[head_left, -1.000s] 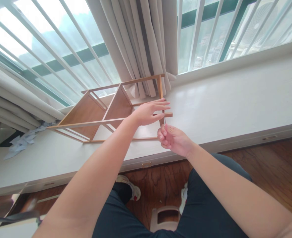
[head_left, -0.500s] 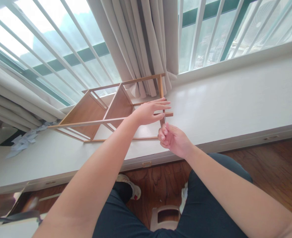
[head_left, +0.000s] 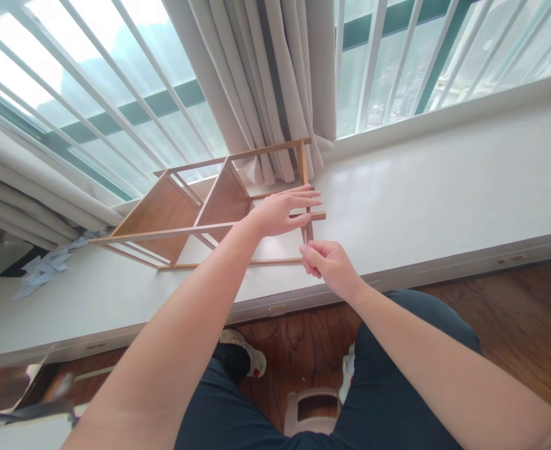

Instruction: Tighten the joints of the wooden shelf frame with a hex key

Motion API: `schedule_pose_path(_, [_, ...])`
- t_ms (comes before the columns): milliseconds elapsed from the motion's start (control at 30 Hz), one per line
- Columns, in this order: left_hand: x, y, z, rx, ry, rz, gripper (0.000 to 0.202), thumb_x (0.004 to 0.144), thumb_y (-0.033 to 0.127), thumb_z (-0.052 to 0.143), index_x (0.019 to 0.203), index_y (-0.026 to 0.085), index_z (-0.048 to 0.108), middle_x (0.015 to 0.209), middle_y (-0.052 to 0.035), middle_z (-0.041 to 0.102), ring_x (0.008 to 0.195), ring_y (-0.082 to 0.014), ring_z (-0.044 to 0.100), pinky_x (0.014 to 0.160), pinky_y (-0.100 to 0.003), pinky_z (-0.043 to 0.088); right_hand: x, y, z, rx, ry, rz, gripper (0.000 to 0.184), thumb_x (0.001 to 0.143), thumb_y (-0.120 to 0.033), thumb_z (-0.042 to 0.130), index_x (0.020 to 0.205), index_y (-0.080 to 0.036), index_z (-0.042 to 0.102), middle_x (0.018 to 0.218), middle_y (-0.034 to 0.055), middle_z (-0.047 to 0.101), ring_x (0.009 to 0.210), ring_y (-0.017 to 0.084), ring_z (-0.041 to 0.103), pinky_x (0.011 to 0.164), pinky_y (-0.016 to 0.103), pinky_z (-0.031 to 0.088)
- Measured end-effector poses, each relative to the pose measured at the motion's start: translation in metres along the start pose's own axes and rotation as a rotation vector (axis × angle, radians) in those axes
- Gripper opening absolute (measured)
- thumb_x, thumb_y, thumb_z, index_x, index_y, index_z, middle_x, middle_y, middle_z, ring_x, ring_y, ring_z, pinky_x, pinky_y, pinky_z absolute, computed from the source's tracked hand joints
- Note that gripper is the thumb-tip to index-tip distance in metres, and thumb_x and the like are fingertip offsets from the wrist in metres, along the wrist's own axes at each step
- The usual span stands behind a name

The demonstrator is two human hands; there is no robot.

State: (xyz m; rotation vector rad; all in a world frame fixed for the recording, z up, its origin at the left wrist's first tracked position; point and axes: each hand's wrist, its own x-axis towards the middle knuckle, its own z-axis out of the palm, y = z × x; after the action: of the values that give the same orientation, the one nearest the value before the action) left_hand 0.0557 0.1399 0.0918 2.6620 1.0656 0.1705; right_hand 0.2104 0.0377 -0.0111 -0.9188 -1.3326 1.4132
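Observation:
A wooden shelf frame [head_left: 231, 187] with brown panels lies on its side on the white ledge. My left hand [head_left: 280, 212] rests over its right end, palm down. The fingers are stretched out and spread across the end bar, with the thumb apart below them. Just below it, my right hand [head_left: 325, 262] is closed, thumb and fingers pinching a thin metal tool [head_left: 305, 237] that looks like a hex key. The tool points up at the end of the frame; where its tip meets the wood is too small to make out. A short wooden piece [head_left: 320, 216] juts out past the end bar.
The white ledge [head_left: 444, 169] runs along barred windows, with a beige curtain [head_left: 261, 81] behind the frame. Torn white wrapping [head_left: 45, 265] lies at the left. Below are my legs, a wooden floor [head_left: 514, 319] and a beige plastic stool [head_left: 292, 415].
My right hand has turned over from fingers facing up to knuckles facing up, keeping the metal tool pinched. My left hand and the frame have stayed nearly still.

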Motion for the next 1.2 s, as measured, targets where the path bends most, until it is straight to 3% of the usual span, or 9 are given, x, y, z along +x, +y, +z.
schedule_pose_path(100, [0.0,0.0,0.0,-0.003,0.002,-0.005,0.049,0.097,0.035,0.049,0.144,0.032,0.064,0.163,0.0076,0.049,0.161,-0.0199,0.035,0.128,-0.044,0.043,-0.002,-0.004,-0.004,-0.31,0.059,-0.122,0.049,0.091,-0.047,0.061,0.055,-0.017,0.047,0.052,-0.0037,0.04,0.054,0.007,0.035,0.057,0.026,0.028])
schedule_pose_path(300, [0.001,-0.001,0.001,-0.015,0.014,0.007,0.049,0.096,0.033,0.051,0.142,0.031,0.066,0.162,0.0062,0.05,0.161,-0.021,0.036,0.13,-0.043,0.041,0.004,-0.011,-0.011,-0.44,0.179,-0.25,0.043,0.087,-0.035,0.058,0.058,-0.019,0.031,0.055,-0.0051,0.03,0.056,0.007,0.027,0.057,0.027,0.023])
schedule_pose_path(600, [0.0,-0.001,0.001,-0.009,0.008,0.001,0.049,0.096,0.032,0.05,0.143,0.031,0.065,0.163,0.0072,0.049,0.161,-0.0207,0.035,0.131,-0.045,0.041,0.012,-0.016,-0.019,-0.474,0.167,-0.308,0.04,0.084,-0.03,0.056,0.059,-0.02,0.027,0.055,-0.0053,0.027,0.056,0.007,0.026,0.056,0.027,0.023])
schedule_pose_path(1200, [-0.001,0.0,0.002,-0.019,0.016,0.007,0.049,0.096,0.032,0.05,0.142,0.031,0.066,0.162,0.0068,0.049,0.161,-0.0209,0.035,0.129,-0.044,0.043,0.019,-0.021,-0.018,-0.501,0.162,-0.267,0.04,0.082,-0.032,0.056,0.056,-0.02,0.026,0.054,-0.0054,0.026,0.055,0.007,0.025,0.056,0.027,0.022])
